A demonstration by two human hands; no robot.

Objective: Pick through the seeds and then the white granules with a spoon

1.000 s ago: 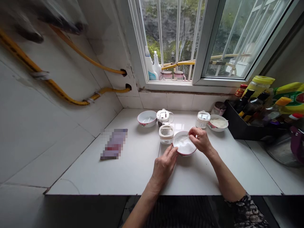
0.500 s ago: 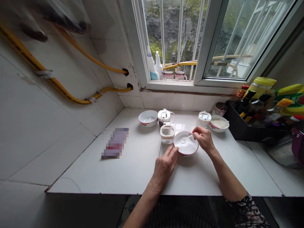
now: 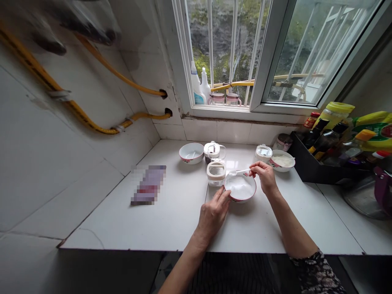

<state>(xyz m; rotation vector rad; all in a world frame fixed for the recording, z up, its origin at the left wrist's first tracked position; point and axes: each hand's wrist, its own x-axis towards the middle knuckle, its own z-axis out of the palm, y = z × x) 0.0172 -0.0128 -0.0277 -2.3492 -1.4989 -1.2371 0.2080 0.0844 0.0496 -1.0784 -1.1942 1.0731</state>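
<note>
My left hand grips the near left rim of a white bowl with a red edge. Fine white powder, kind unclear, lies in the bowl. A small white spoon is pinched in my right hand, held nearly level above the bowl's far rim. Whether powder is in the spoon is hard to make out. Touching or just beside the bowl stands a clear jar with a cream lid. Behind it is a similar jar with dark contents.
A bowl with a spoon stands back left. At back right are a lidded jar, a bowl of pale food and a black box of bottles. A blurred-out flat purple item lies left. Yellow pipes run along the wall.
My right hand has raised the spoon out of the white powder to above the bowl's far rim. The left hand keeps its hold on the bowl.
</note>
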